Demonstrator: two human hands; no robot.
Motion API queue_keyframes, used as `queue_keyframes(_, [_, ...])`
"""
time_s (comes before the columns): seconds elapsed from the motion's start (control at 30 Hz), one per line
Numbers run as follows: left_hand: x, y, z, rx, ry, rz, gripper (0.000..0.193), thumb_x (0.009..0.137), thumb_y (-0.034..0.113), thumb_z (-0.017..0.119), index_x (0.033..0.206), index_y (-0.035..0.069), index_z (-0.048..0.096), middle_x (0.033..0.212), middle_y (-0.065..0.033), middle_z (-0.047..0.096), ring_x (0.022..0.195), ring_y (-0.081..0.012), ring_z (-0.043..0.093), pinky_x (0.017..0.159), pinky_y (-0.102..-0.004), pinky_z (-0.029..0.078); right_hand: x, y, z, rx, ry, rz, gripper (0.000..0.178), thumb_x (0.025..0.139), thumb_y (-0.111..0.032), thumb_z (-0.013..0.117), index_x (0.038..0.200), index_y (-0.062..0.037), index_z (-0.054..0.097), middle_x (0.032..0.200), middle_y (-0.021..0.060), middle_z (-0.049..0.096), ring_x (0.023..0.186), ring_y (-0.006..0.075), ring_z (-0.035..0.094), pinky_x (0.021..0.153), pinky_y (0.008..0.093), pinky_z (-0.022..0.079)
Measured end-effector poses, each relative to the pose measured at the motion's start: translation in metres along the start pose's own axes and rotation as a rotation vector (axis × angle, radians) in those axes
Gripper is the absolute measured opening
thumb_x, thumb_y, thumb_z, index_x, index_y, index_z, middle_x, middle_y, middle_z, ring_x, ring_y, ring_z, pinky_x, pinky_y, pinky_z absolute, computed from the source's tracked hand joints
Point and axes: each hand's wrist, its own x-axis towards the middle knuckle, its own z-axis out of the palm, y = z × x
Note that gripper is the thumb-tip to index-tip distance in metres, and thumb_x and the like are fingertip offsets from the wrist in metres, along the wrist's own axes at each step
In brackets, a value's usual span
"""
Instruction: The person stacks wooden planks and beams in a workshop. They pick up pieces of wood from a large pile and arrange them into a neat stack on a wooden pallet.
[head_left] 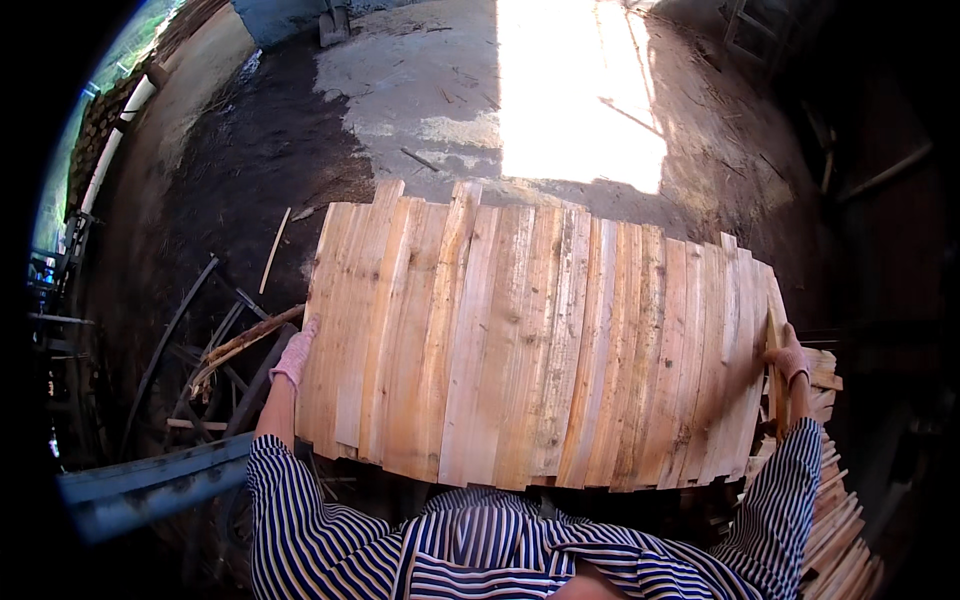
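Jutting out on the person's left, a blue beam (160,485) reaches toward the striped sleeve (285,490), above which the left hand (294,352), in a pink glove, holds the left edge of a broad row of wooden slats (530,340). From where I stand, they lie side by side before the person's body, a few ends poking out along the far edge. Well apart from its partner, the right hand (790,357) grips the right edge, near more piled strips (830,530).
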Motion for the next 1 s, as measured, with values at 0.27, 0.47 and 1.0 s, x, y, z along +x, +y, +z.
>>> queue_keyframes(0.27, [-0.012,0.007,0.003,0.192,0.067,0.042,0.084,0.092,0.068,0.058,0.137,-0.003,0.058,0.133,-0.0148,0.063,0.120,-0.0246,0.059,0.103,-0.0361,0.045,-0.130,-0.164,0.001,0.383,0.176,-0.333,0.099,0.080,-0.026,0.078,0.160,-0.0085,0.023,0.133,0.0281,0.062,0.119,0.0355,0.064,0.102,0.0402,0.049])
queue_keyframes(0.47, [0.002,-0.005,0.001,0.110,0.106,0.048,0.089,0.087,0.072,0.061,0.136,-0.003,0.059,0.135,-0.0149,0.063,0.121,-0.0243,0.059,0.103,-0.0371,0.045,-0.187,-0.343,0.030,0.012,-0.193,-0.943,0.086,0.074,-0.022,0.084,0.149,-0.0190,0.044,0.140,0.0149,0.054,0.129,0.0343,0.054,0.109,0.0437,0.046])
queue_keyframes(1.0, [-0.057,0.083,0.045,1.144,0.584,0.470,0.115,0.076,0.063,0.078,0.161,0.012,0.021,0.164,-0.0156,0.027,0.148,-0.0353,0.030,0.121,-0.0501,0.026,-0.251,-0.482,0.076,-0.136,-0.084,-0.854,0.066,0.078,-0.009,0.073,0.140,-0.0201,0.053,0.131,0.0123,0.060,0.124,0.0319,0.058,0.099,0.0483,0.048])
